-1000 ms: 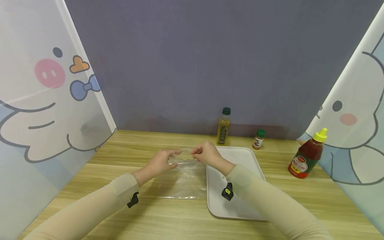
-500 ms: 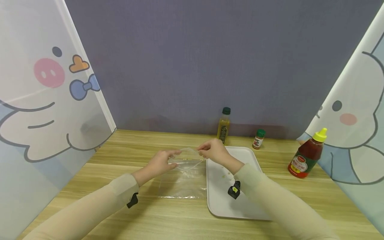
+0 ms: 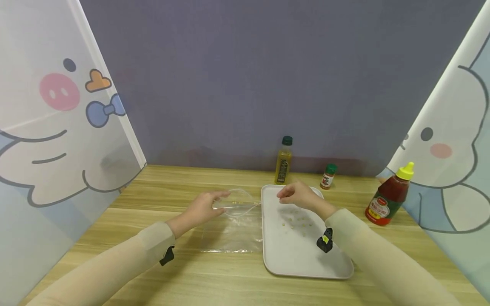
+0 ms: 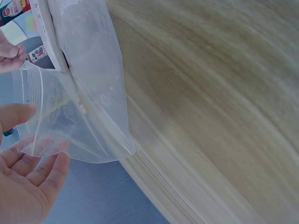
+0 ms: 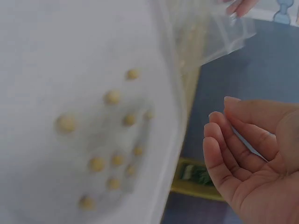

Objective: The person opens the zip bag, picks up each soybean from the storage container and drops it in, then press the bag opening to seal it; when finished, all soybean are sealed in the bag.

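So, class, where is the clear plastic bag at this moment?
In the head view, the clear plastic bag is just left of the white tray, its mouth held by the left hand.

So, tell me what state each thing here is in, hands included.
Clear zip bag: mouth open
White tray: lying flat
Yellowish pieces: loose; scattered on the tray, a few in the bag
Left hand: holding the bag's mouth
Right hand: raised, loosely curled, nothing visible in it
Oil bottle: upright, capped
Spice jar: upright, lidded
Sauce bottle: standing, yellow cap on
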Demonstrator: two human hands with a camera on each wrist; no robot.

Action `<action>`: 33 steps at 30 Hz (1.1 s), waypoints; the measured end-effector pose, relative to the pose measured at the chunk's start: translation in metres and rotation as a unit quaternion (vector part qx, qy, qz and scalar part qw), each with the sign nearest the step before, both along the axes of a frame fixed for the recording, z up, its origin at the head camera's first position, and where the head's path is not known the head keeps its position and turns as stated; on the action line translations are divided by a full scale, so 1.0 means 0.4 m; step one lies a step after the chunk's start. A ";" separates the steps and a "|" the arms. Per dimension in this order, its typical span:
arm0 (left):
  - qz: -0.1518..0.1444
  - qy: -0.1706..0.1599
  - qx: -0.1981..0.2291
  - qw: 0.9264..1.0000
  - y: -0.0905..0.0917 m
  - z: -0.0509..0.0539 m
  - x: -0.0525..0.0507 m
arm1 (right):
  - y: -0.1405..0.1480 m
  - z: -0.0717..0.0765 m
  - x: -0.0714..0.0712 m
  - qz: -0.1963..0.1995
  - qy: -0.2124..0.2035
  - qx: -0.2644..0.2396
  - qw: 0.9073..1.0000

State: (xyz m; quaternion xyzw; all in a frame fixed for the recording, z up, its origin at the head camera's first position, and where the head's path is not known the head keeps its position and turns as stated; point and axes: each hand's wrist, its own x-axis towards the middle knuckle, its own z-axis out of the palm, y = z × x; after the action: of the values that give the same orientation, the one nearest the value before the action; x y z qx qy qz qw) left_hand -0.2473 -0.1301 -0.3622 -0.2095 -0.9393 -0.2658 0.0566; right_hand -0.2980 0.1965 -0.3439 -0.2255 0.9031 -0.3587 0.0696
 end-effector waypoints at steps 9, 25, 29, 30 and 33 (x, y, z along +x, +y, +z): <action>0.007 -0.002 -0.009 1.000 0.004 -0.001 -0.003 | 0.020 -0.057 -0.019 0.016 -0.022 0.033 0.999; 0.007 -0.001 0.002 1.000 0.005 0.000 0.000 | 0.027 -0.096 -0.053 0.049 -0.028 0.039 0.998; 0.011 -0.003 0.003 1.000 0.004 -0.004 0.000 | 0.030 -0.101 -0.058 0.053 -0.022 0.036 0.998; 0.012 -0.003 0.003 1.000 0.004 -0.006 0.000 | 0.031 -0.101 -0.058 0.053 -0.020 0.034 0.998; 0.012 -0.003 0.001 1.000 0.003 -0.007 0.001 | 0.034 -0.100 -0.057 0.049 -0.019 0.026 0.998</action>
State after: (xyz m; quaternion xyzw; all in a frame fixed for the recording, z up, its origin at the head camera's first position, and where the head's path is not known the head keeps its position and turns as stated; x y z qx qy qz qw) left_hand -0.2468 -0.1288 -0.3652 -0.1973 -0.9418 -0.2662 0.0576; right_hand -0.3210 0.2102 -0.3840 -0.2608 0.8986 -0.3353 0.1103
